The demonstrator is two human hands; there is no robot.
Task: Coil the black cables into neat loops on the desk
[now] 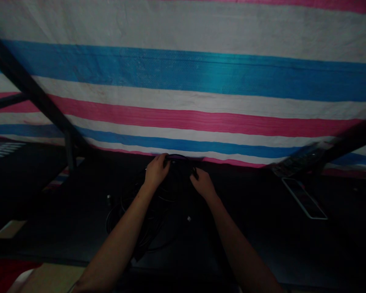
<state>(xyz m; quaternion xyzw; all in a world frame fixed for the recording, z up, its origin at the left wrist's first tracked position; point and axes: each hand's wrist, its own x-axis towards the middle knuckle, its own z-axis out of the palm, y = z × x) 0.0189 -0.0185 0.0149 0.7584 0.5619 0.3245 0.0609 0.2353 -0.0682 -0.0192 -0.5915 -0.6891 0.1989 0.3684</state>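
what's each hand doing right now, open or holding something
Left hand: closed, holding a black cable.
Right hand: closed, also holding black cable; its exact grip is too dark to tell.

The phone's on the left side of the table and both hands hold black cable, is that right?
No, the head view shows the phone on the table's right side. The left hand and right hand do hold black cable.
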